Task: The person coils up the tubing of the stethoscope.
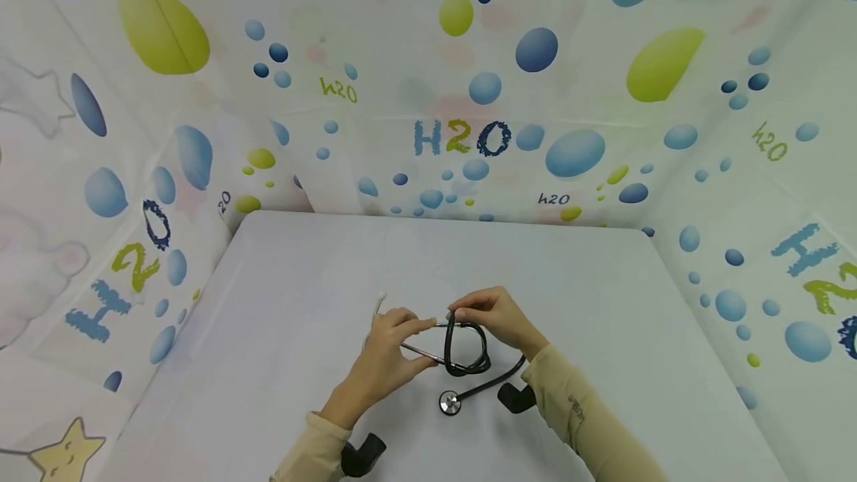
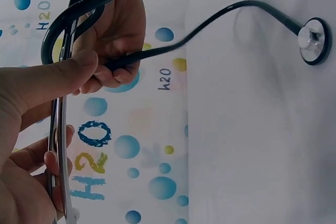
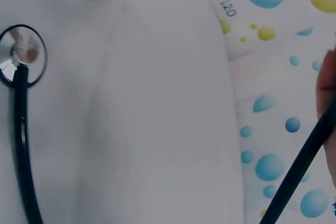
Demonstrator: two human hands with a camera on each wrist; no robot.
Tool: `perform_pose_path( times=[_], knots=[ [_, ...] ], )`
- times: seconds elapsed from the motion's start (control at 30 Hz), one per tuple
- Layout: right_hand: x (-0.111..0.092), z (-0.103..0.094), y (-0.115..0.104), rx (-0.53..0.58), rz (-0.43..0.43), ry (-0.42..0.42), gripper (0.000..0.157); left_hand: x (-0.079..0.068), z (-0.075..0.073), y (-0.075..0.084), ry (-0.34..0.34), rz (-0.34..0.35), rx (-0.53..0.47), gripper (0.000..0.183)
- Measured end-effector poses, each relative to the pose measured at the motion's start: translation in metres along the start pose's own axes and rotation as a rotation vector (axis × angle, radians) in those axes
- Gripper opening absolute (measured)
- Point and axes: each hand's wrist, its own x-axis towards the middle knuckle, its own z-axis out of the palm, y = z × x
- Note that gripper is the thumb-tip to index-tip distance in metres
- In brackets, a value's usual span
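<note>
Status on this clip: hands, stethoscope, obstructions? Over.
Left hand gripping metal tubes. Right hand pinching black tubing. Stethoscope partly looped, chest piece ungripped. No obstruction visible.

Stethoscope tubing [image 1: 462, 371] between the hands [image 1: 387, 348], chest piece [image 1: 450, 402] before it, table [image 1: 602, 303] beneath, backdrop [image 1: 375, 155] behind.

The stethoscope [image 1: 447, 348] has black tubing [image 2: 157, 52] that looks like smooth rubber or soft plastic, catching glossy streaks of light. Its ear tubes [image 2: 62, 156] are polished, silvery metal; the chest piece [image 1: 450, 402] is bright metal as well, almost mirror-like, edged with a dark, smooth ring. The desk [image 1: 582, 281] has a smooth white covering with a soft sheen. The backdrop [image 1: 375, 58] appears to be printed cloth, matt and lightly creased. The sleeves [image 1: 589, 422] are matt fabric.
</note>
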Motion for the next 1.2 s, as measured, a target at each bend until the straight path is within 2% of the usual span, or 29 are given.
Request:
perform_pose_path(
  times=[0.17, 0.27, 0.43, 0.77, 0.93, 1.1, 1.2],
  knots=[
    [-0.002, 0.009, 0.008, 0.12, -0.054, 0.074, 0.02, -0.001, 0.002, 0.0, -0.01, -0.001, 0.01, 0.055],
    [-0.002, 0.011, 0.009, 0.12, -0.068, 0.11, 0.02, 0.0, 0.002, 0.0, -0.009, 0.004, 0.018, 0.055],
    [-0.001, 0.011, 0.009, 0.086, -0.075, 0.143, 0.028, 0.003, 0.001, 0.001, -0.017, 0.021, 0.032, 0.053],
    [-0.001, 0.01, 0.01, 0.048, -0.04, 0.083, 0.021, 0.002, 0.001, 0.003, -0.117, 0.022, 0.076, 0.05],
    [0.004, 0.01, 0.009, 0.004, -0.004, 0.057, 0.015, 0.001, 0.001, 0.002, -0.104, 0.031, 0.073, 0.048],
    [0.002, 0.01, 0.011, -0.061, 0.023, 0.051, 0.014, -0.001, -0.002, 0.0, -0.098, -0.017, 0.003, 0.059],
    [-0.001, 0.013, 0.009, -0.117, 0.044, 0.055, 0.014, -0.003, -0.003, 0.0, -0.093, -0.035, -0.002, 0.063]
  ],
)
